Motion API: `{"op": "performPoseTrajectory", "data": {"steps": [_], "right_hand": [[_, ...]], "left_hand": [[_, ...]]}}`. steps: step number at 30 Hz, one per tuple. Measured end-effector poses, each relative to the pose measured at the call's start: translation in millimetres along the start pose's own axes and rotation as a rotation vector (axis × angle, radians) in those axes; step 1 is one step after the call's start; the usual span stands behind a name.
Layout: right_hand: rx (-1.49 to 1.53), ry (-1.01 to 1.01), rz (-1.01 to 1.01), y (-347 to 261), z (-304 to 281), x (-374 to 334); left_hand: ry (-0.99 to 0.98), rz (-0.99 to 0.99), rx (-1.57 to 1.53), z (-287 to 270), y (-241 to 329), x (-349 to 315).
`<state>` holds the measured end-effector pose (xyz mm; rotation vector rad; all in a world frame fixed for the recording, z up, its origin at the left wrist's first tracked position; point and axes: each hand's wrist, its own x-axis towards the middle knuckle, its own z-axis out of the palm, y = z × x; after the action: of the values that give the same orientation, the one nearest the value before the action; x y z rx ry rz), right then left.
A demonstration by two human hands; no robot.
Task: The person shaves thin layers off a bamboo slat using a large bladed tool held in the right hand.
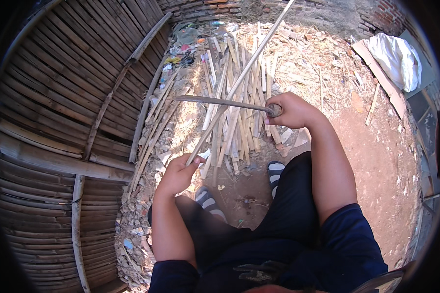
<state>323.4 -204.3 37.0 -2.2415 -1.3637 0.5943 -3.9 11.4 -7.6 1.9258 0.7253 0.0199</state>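
My left hand is closed round the near end of a long, pale bamboo strip. The strip slants up and away to the right, over a pile of similar strips. In my right hand is the handle of a machete, its long dark blade pointing left. The blade crosses the strip about midway between my hands; whether they touch I cannot tell. Beneath both lies the heap of split bamboo strips, just in front of my feet.
A bamboo-slat wall rises along the left, with litter and wood chips at its foot. Beyond the heap stands a brick wall. At the far right a white sack lies by a brown board. Bare earth stretches to my right.
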Motion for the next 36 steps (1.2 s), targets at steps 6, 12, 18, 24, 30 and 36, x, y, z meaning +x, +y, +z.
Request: {"op": "performPoseTrajectory", "data": {"steps": [6, 12, 18, 24, 30, 36], "right_hand": [[0.328, 0.428, 0.139, 32.7, -8.6, 3.3], [0.21, 0.133, 0.042, 19.2, 2.5, 2.1], [0.066, 0.204, -0.033, 6.0, 1.4, 1.1], [0.486, 0.311, 0.205, 8.9, -10.2, -4.8], [0.086, -0.059, -0.029, 10.9, 5.3, 1.2], [0.412, 0.28, 0.114, 22.2, -3.8, 4.3]], "left_hand": [[0.004, -0.014, -0.004, -0.1, 0.0, -1.1], [0.024, -0.015, -0.014, -0.1, -1.0, 1.2], [0.03, -0.053, 0.002, 0.8, 0.3, -4.3], [0.011, -0.013, 0.064, -0.2, 3.6, -2.4], [0.106, 0.152, 0.018, 4.5, -23.6, 6.8], [0.074, 0.09, 0.008, 0.2, -20.5, 2.0]]}}
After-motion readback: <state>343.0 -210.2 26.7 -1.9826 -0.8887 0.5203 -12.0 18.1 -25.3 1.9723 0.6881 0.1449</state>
